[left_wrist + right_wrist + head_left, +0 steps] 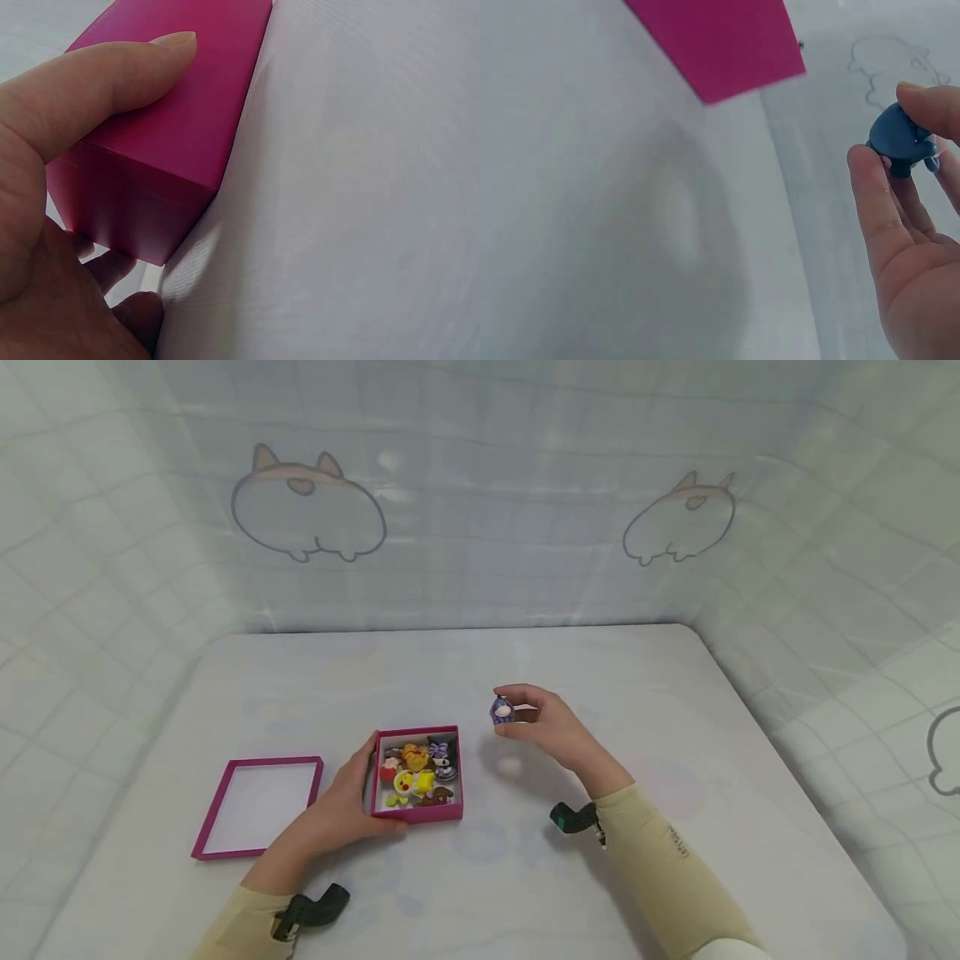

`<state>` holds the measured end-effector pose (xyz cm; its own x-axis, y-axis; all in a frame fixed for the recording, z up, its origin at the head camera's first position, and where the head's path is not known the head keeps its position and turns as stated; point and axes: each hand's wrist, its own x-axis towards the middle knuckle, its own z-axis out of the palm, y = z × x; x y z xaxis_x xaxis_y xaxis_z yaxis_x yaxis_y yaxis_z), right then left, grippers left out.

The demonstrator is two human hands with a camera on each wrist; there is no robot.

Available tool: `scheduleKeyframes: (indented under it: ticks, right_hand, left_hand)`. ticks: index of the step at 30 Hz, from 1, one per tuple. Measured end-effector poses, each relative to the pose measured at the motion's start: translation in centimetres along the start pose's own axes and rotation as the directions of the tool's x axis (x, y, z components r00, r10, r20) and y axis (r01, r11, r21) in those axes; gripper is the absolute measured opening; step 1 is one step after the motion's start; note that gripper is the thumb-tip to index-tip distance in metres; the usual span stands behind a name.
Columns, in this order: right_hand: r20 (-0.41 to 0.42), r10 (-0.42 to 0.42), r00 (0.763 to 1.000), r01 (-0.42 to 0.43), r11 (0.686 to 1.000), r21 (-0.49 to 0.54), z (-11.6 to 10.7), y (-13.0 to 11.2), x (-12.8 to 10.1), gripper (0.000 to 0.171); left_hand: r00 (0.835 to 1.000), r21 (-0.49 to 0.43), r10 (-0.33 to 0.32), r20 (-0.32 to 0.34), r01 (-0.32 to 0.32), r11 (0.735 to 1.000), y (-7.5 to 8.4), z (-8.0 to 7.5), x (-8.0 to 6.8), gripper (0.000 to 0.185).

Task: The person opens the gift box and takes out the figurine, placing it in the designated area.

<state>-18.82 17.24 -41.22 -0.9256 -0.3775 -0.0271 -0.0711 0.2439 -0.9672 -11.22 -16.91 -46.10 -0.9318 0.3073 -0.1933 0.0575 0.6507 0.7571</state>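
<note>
My left hand (343,802) grips a small magenta box (417,814) at its left side. In the left wrist view the thumb lies along one magenta wall (202,112) and the other fingers reach round the far side. Several little toy figurines sit in the white interior, among them a yellow one (405,783), an orange one (415,757) and a brown one (437,797). To the right of the box, above the table, my right hand (547,727) pinches a small blue figurine (502,710) between thumb and fingers; the right wrist view shows its rounded blue body (892,135).
Left of the box lies a magenta-rimmed lid (318,781), its white inside facing up. The white table (480,893) is bounded by pale gridded curtains (495,527) at the back and sides. A black camera mount (573,818) sticks out from the right wrist.
</note>
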Motion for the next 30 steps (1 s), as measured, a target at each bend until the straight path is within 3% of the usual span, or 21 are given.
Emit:
scheduleKeyframes:
  ticks: [9, 22, 30]
  right_hand:
    - [-0.08, 0.047, 0.996, -0.049, 0.998, -0.029, -2.3, 1.5, -0.7, 0.052]
    - [-0.16, 0.056, 0.986, -0.074, 0.991, -0.11, -5.8, 3.1, -1.7, 0.054]
    - [-0.246, 0.085, 0.966, -0.121, 0.984, -0.132, -8.6, 4.5, -2.7, 0.059]
  left_hand:
    - [1.0, -0.006, 0.024, -0.01, -0.024, 1.0, -0.2, 0.0, -0.2, 0.139]
    - [1.0, 0.011, -0.004, -0.01, 0.004, 1.0, -0.1, -0.1, -0.4, 0.14]
    - [1.0, -0.018, 0.001, 0.0, -0.001, 1.0, 0.0, -0.1, -0.2, 0.139]
